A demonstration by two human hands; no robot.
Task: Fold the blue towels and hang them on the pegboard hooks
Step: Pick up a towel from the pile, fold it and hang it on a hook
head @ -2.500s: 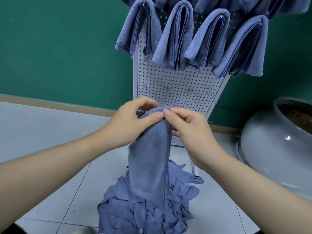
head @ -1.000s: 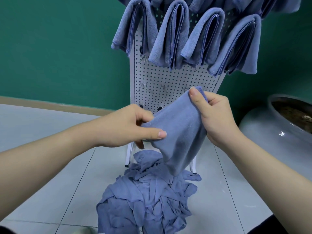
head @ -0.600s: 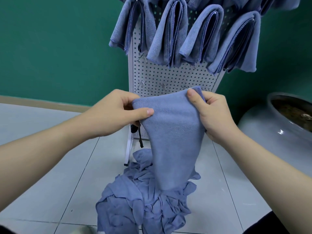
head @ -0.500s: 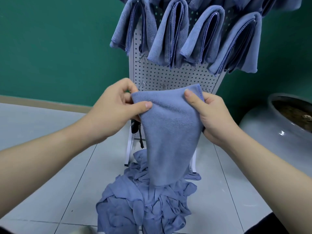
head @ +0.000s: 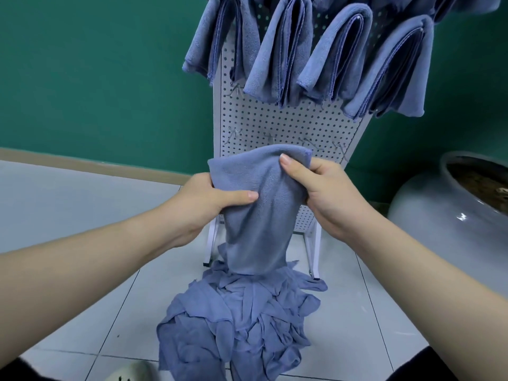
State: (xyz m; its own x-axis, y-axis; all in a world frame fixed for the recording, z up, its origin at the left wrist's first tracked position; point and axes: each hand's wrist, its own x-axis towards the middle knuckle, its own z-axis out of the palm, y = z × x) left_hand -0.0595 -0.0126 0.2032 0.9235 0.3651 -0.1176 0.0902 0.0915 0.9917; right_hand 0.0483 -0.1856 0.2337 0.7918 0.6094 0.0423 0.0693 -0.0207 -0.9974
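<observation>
Green wall [head: 96, 78] behind; pale tiled floor [head: 82, 229] below. White pegboard [head: 288, 125] stood upright on its frame against the wall. Four folded towels [head: 286, 50] hung side by side across its upper part, each draped in a loop; more blue cloth showed at the top edge, cut off by the frame. A row of bare hooks [head: 236, 133] sat just below them.

Large grey ceramic pot [head: 439, 224] on the floor at right, near the board's foot. Contents: something dark brown, mottled; could not tell what.

Pile of unfolded towels [head: 236, 320] heaped on the floor in front of the board.

Held towel [head: 258, 215] hung vertically in front of the lower board, lower end meeting the pile. Left hand [head: 209, 204] pinched its left side, thumb across the front. Right hand [head: 324, 193] gripped the upper right edge, thumb on front, fingers curled behind.

Pale shoe [head: 132, 372] at bottom edge.
</observation>
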